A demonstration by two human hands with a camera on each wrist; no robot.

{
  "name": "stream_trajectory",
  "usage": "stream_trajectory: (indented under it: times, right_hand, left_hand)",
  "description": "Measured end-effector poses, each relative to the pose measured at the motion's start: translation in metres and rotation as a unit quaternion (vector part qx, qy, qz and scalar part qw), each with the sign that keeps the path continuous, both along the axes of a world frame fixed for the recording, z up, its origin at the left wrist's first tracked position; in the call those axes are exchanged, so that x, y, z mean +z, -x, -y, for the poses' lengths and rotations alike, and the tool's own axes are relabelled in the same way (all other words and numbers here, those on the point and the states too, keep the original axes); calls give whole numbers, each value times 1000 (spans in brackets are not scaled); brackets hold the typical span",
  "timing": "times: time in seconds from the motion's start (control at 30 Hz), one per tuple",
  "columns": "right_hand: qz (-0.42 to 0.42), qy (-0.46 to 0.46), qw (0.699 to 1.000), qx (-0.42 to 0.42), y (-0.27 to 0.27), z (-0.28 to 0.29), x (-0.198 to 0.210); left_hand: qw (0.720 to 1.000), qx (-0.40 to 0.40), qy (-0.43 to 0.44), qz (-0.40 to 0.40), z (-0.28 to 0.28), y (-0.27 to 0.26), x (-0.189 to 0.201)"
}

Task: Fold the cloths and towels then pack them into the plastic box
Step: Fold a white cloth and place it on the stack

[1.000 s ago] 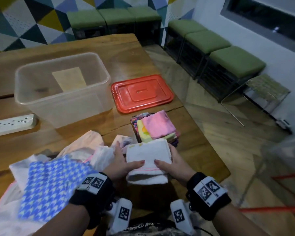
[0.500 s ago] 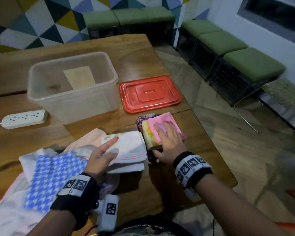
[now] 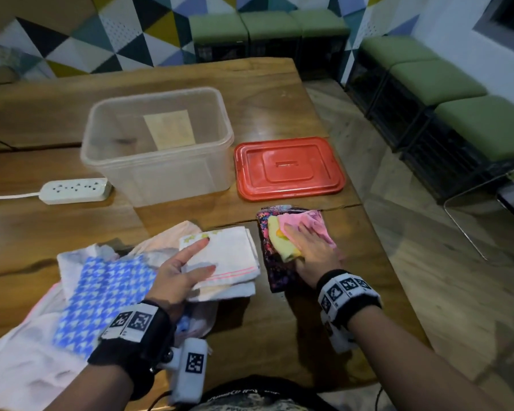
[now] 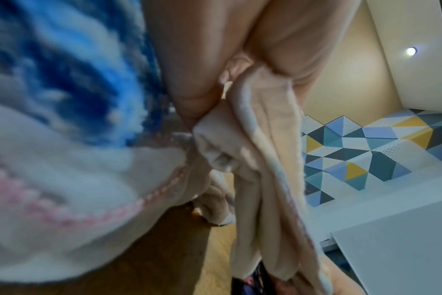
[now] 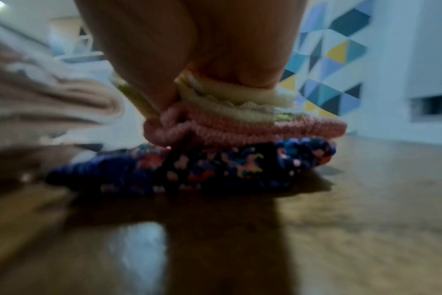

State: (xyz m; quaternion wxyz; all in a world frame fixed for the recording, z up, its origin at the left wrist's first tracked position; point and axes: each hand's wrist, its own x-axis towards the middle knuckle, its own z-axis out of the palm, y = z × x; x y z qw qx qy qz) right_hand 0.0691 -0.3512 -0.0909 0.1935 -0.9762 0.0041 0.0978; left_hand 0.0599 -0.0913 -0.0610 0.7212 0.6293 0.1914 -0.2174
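A folded white towel (image 3: 232, 253) with a pink stripe is held just left of the stack by my left hand (image 3: 208, 255), thumb and forefinger on top; in the left wrist view, fingers (image 4: 202, 59) pinch its beige-white folds (image 4: 265, 179). My right hand (image 3: 306, 241) lies flat with straight fingers on the pink cloth (image 3: 315, 221) that tops a stack of folded cloths (image 3: 275, 271). The right wrist view shows yellow and pink layers over a dark floral cloth (image 5: 240, 165). The clear plastic box (image 3: 158, 93) stands behind, holding only a paper label.
A red lid (image 3: 288, 169) lies right of the box. A white power strip (image 3: 74, 189) sits left of it. A blue-and-white patterned cloth (image 3: 101, 292) tops a pile of unfolded cloths at the near left. The table's right edge (image 3: 377, 262) runs close beside the stack.
One second ago both hands held the white towel. My right hand let go and moved onto the stack. My left hand carried the towel up and left, beside the stack.
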Motion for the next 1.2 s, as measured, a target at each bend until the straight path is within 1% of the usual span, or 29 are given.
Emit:
stream_trajectory:
  times: [0.07, 0.13, 0.17, 0.23, 0.27, 0.33, 0.4, 0.47, 0.5, 0.57, 0.67, 0.73, 0.8, 0.87, 0.9, 0.93, 1.0, 1.03, 1.07, 1.13, 1.2]
  right_hand:
    - [-1, -87, 995, -55, -5, 7, 8]
    - [4, -160, 983, -90, -9, 15, 10]
    - [6, -182, 978, -98, -11, 19, 10]
    - [0, -191, 977, -97, -11, 23, 9]
    - [-9, -181, 980, -89, -11, 24, 8]
    - [-38, -112, 992, -43, -7, 21, 6]
    - [-60, -14, 997, 41, -2, 15, 1]
    - [-60, 57, 991, 108, 1, 12, -5]
    - [-55, 73, 988, 122, 1, 11, -6]
    - [-44, 76, 989, 119, 0, 13, -9]
    - [-21, 24, 997, 75, 1, 17, -5]
    - [-19, -55, 998, 12, -1, 20, 2]
    - [-27, -152, 988, -31, -7, 27, 5]
    - [-20, -264, 963, -56, -8, 34, 6]
    - [-4, -326, 942, -77, -8, 37, 8]
    - [17, -389, 916, -100, -8, 39, 13]
    - [61, -479, 862, -157, -8, 45, 22]
    - [76, -498, 844, -184, -8, 50, 27]
    - [88, -507, 837, -185, -9, 55, 29]
    - [119, -484, 849, -177, -9, 66, 35]
    - [142, -439, 865, -197, -7, 71, 44]
  left_hand:
    - [1000, 3, 8, 7, 4, -5, 1]
    - [1000, 1, 5, 7, 10, -10, 3]
    - [1000, 1, 9, 5, 13, -12, 4]
    - [1000, 3, 17, 1, 17, -17, 4]
    - [1000, 4, 13, 3, 20, -19, 3]
    - [1000, 1, 10, 11, 24, -22, 2]
    - [1000, 5, 13, 10, 27, -22, 1]
    - [1000, 5, 23, 5, 27, -22, -1]
    - [1000, 5, 29, 2, 27, -21, -1]
    - [1000, 8, 30, -1, 27, -20, 0]
    - [999, 18, 36, -6, 29, -19, 1]
    - [999, 18, 32, -1, 29, -19, 3]
    - [1000, 6, 21, 8, 32, -20, 7]
    - [1000, 0, 25, 14, 39, -23, 9]
    - [999, -5, 34, 14, 45, -26, 9]
    - [999, -15, 38, 17, 52, -29, 10]
    - [999, -37, 21, 29, 67, -35, 9]
    - [998, -44, 12, 39, 76, -40, 8]
    - [998, -47, 8, 47, 86, -45, 7]
    - [996, -61, 19, 65, 106, -52, 4]
    - [992, -106, -4, 76, 123, -53, 0]
